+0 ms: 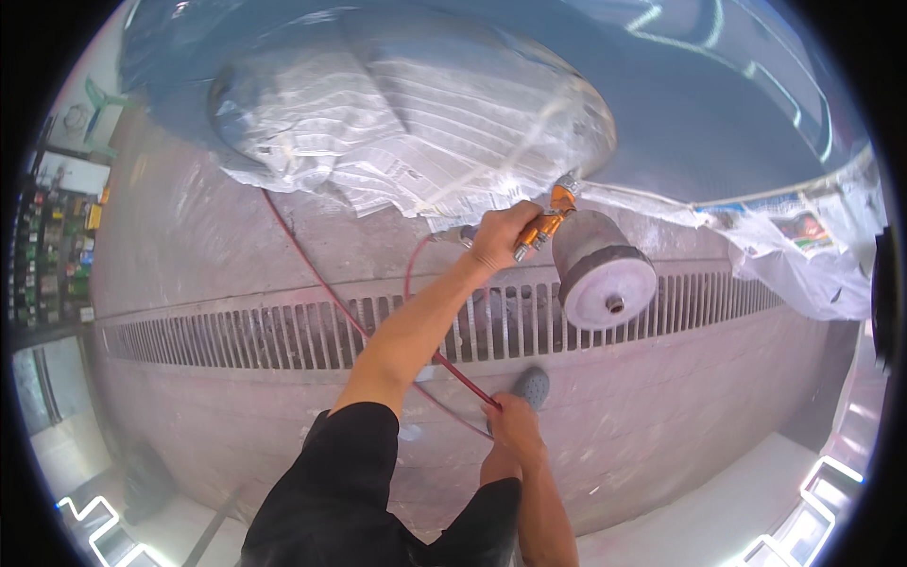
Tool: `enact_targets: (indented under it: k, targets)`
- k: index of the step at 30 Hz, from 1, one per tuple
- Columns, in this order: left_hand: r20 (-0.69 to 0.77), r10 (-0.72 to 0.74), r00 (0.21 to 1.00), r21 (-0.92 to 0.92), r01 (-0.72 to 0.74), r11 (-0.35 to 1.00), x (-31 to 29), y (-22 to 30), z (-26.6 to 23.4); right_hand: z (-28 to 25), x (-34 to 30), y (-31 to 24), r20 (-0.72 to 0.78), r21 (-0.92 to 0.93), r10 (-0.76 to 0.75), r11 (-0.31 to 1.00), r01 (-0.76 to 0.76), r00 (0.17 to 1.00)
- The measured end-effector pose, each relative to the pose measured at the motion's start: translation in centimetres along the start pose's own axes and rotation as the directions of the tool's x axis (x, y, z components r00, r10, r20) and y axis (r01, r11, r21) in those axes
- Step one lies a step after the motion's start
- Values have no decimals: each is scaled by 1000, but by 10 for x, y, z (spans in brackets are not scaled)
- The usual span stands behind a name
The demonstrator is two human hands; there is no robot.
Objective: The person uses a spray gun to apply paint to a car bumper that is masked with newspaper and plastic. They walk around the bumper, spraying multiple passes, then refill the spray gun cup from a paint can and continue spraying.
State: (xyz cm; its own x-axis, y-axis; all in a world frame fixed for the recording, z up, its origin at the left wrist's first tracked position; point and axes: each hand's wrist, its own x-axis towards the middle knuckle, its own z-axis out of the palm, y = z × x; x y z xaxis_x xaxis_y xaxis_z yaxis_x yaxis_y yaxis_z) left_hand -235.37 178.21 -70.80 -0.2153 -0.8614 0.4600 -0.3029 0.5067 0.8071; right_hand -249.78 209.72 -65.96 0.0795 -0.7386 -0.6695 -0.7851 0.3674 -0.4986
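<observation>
Just above and right of the centre of the frame, the left hand (501,238) has its fingers curled round the metallic orange handle of a spray gun (548,225); the trigger finger's exact set cannot be told. Lower down, the right hand (515,425) closes its fingers round a smooth, flexible red hose (463,380). Good handling here probably means a firm wrist under the drum-shaped, dull grey cup (609,288), an even gap between nozzle and surface, and hose slack kept off the glossy, curved blue-grey bodywork (694,118). Creased printed paper (416,118) covers an oval patch at upper centre, and thin whitish plastic film (812,279) hangs in folds at right, so brushing either loose edge seems worth avoiding.
</observation>
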Motion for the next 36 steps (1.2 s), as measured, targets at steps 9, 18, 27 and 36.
enact_targets:
  k: [9, 18, 27, 36]
  targets:
    - [-300, -441, 846, -462, 275, 843, 2, 99, -167, 9, -72, -42, 12, -126, 91, 988, -89, 996]
    - [-608, -689, 394, -752, -7, 659, -17, 55, -294, 3, -124, -59, 46, -224, 210, 955, -194, 977]
    - [-413, -911, -17, -847, -360, 391, -64, -73, -380, 13, -140, -112, 37, -283, 134, 952, -118, 990]
    - [-270, -961, -53, -960, -59, 273, -146, -139, -458, 14, -192, -143, 49, -388, 199, 907, -165, 979]
